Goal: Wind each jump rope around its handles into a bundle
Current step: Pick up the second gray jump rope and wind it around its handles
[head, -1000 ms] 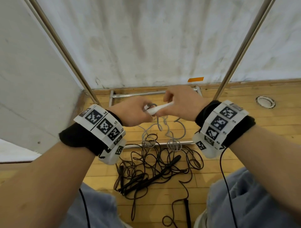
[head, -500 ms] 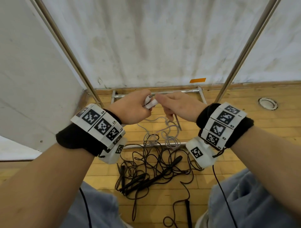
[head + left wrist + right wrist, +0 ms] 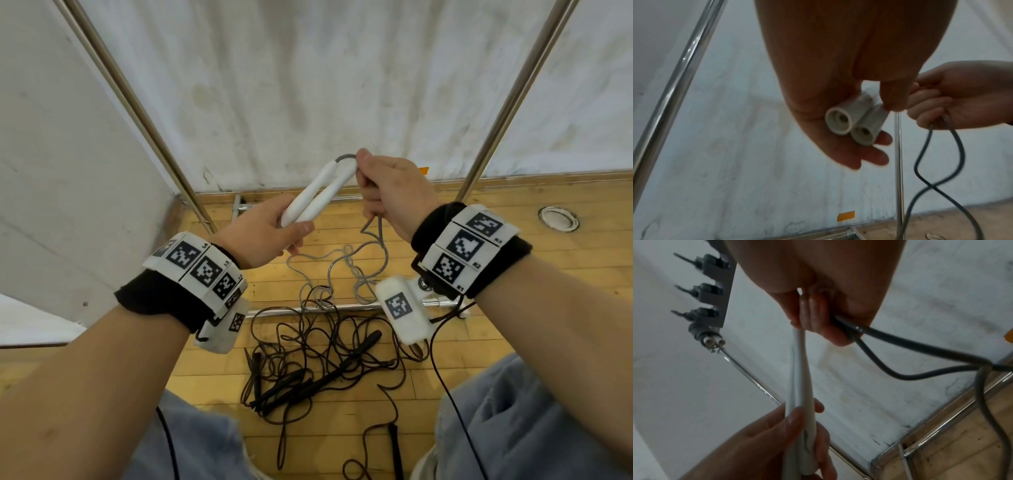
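My left hand (image 3: 270, 229) grips the butt ends of two white handles (image 3: 318, 192) held side by side, pointing up and away from me. In the left wrist view the handles' hollow ends (image 3: 855, 125) show between thumb and fingers. My right hand (image 3: 387, 192) pinches the grey rope (image 3: 346, 158) at the handles' far tips, and two strands (image 3: 900, 344) leave its fist. The loose grey rope (image 3: 346, 267) hangs down to the floor. Black jump ropes (image 3: 318, 363) with black handles lie tangled on the wood floor below my hands.
Two slanted metal poles (image 3: 144, 113) (image 3: 513, 96) of a frame flank my hands, with its base bars (image 3: 308, 310) on the floor. A white wall (image 3: 308, 85) stands just behind. A round white floor fitting (image 3: 558, 219) lies at the right. My knees in blue jeans (image 3: 513, 428) frame the ropes.
Both hands have risen. The white handles now lie side by side in my left hand, and my right hand has moved to their far tips, holding the grey rope.
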